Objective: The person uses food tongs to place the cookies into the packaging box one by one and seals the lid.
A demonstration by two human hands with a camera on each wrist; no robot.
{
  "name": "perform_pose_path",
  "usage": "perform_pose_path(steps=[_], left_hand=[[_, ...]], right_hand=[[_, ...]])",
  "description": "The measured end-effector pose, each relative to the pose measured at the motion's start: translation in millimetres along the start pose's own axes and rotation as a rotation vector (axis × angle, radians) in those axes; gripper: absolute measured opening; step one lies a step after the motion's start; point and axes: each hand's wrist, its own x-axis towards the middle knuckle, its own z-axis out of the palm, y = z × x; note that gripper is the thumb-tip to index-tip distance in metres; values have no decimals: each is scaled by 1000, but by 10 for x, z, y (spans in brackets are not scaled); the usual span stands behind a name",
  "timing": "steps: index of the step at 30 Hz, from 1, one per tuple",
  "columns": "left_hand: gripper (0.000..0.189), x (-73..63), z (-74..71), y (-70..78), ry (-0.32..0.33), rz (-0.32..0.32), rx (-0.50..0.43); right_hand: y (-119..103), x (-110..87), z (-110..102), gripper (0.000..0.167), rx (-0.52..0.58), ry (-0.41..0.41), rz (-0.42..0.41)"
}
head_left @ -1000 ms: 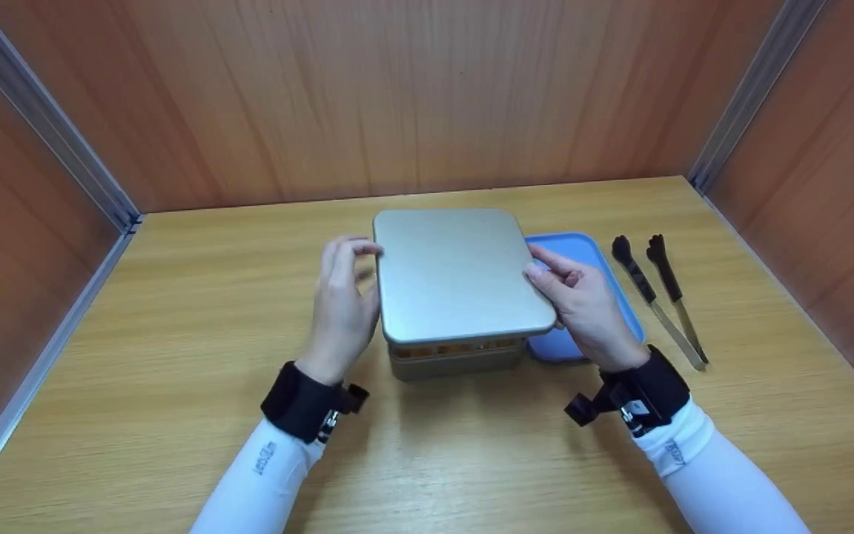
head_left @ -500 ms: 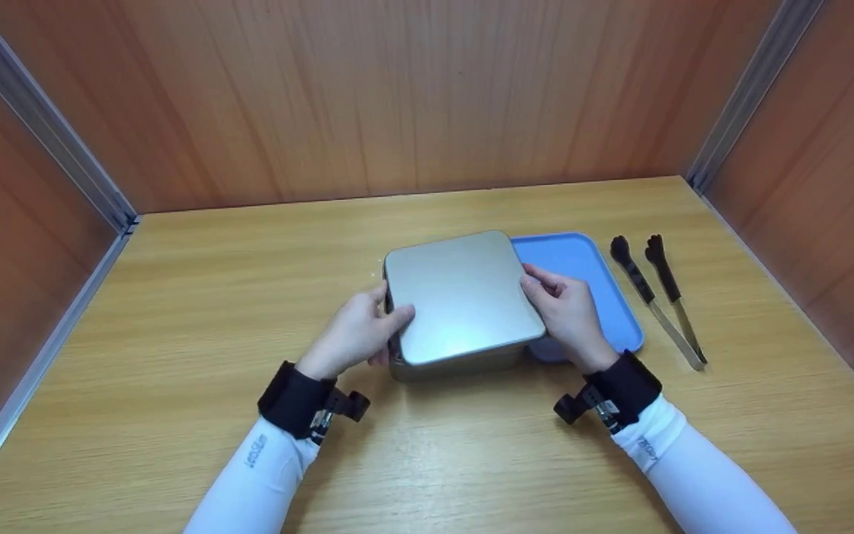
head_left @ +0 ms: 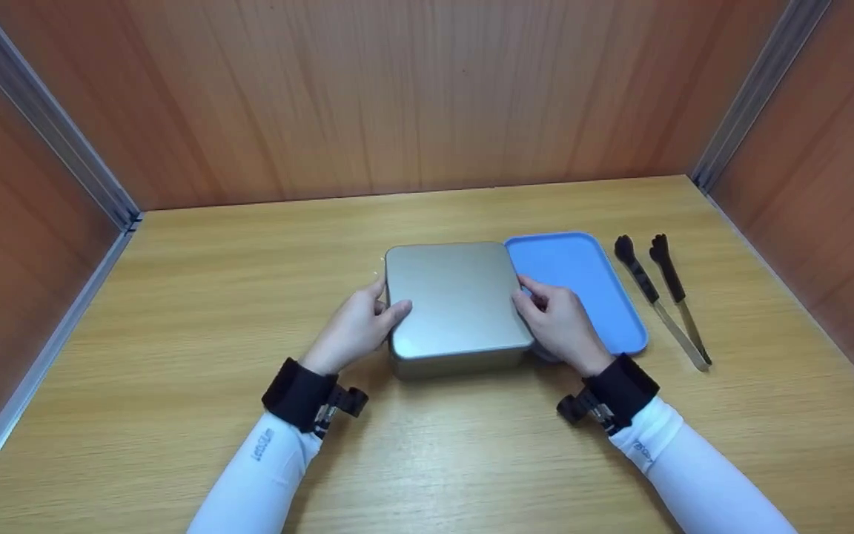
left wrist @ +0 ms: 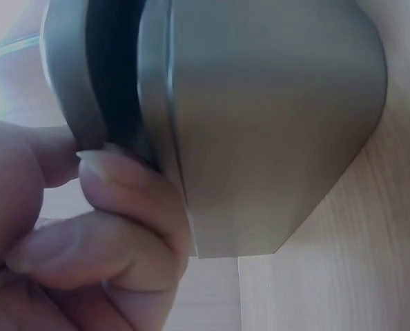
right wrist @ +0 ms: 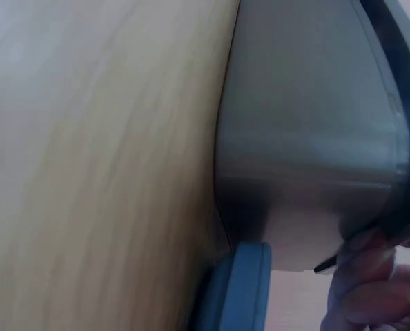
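A square metal tin (head_left: 460, 363) stands on the table with its matching lid (head_left: 457, 297) over the top. My left hand (head_left: 353, 326) pinches the lid's left edge, thumb above and fingers below. On the opposite side, my right hand (head_left: 559, 322) pinches the right edge the same way. The left wrist view shows a dark gap between the lid (left wrist: 67, 69) and the tin's rim (left wrist: 153, 89). A narrower dark band lies under the lid's edge in the right wrist view, above the tin wall (right wrist: 308, 117). The lid hides the tin's inside.
A blue tray (head_left: 583, 274) lies right beside the tin, partly behind my right hand. Farther right rest tongs (head_left: 668, 319) with dark tips. Wooden panels (head_left: 427, 96) enclose the table (head_left: 212, 297) at the back and both sides.
The lid has come down and toward me, tilting partway and then levelling over the tin. My left hand has moved its thumb onto the lid's top. The right hand has followed the lid down.
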Motion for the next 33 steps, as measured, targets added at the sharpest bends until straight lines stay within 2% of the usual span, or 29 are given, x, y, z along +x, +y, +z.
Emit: perform_pose_path(steps=[9, 16, 24, 28, 33], left_hand=[[75, 11, -9, -7, -20, -54, 2], [74, 67, 11, -51, -13, -58, 10], [70, 129, 25, -128, 34, -57, 22], [66, 171, 58, -143, 50, -35, 28], [65, 205, 93, -142, 60, -34, 48]], right_hand=[[5, -17, -16, 47, -51, -38, 2], [6, -1, -16, 48, -91, -59, -14], [18, 51, 13, 50, -122, -92, -27], [21, 69, 12, 50, -132, -107, -33], [8, 86, -3, 53, -126, -152, 13]])
